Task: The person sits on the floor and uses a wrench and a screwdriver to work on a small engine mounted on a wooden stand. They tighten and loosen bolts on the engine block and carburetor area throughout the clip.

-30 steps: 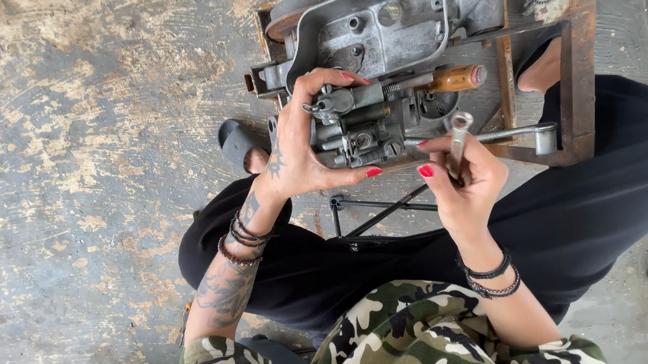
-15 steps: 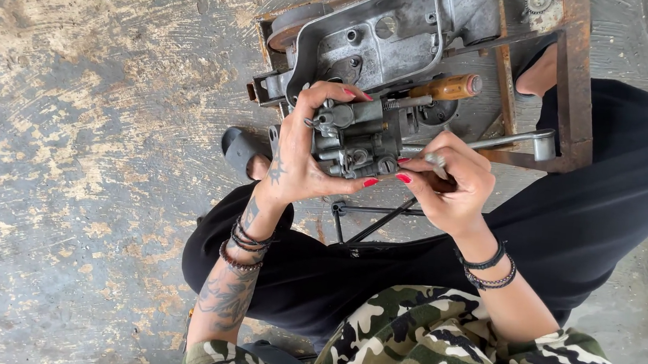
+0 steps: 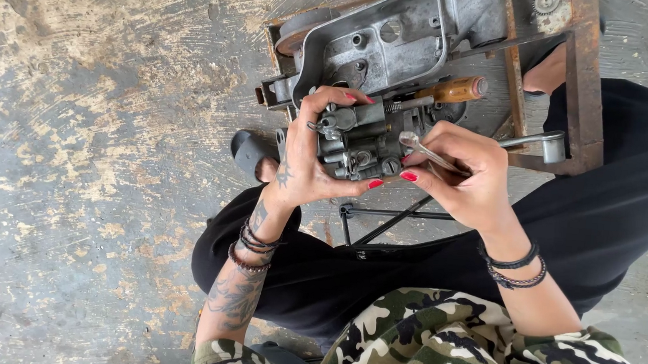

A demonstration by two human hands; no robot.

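Note:
My left hand (image 3: 306, 169) grips a small grey metal carburettor-like part (image 3: 362, 143), with its fingers curled over the top and the thumb under it. My right hand (image 3: 467, 178) holds a slim metal wrench (image 3: 426, 151) whose head sits against the right side of that part. Both hands hover over a rusty metal tray (image 3: 578, 86). In the tray lie a grey cast engine cover (image 3: 381, 44), a screwdriver with a wooden handle (image 3: 454, 90) and a socket wrench (image 3: 539, 143).
I sit on a low black stool frame (image 3: 382, 225), with black trousers and a camouflage shirt below the hands. A black sandal (image 3: 249, 153) rests on the worn, paint-flecked concrete floor (image 3: 88, 148). A small gear (image 3: 546, 1) lies at the tray's top edge.
My right hand has moved left with the wrench, from beside the tray's right edge to the part's side. The left hand kept hold of the part.

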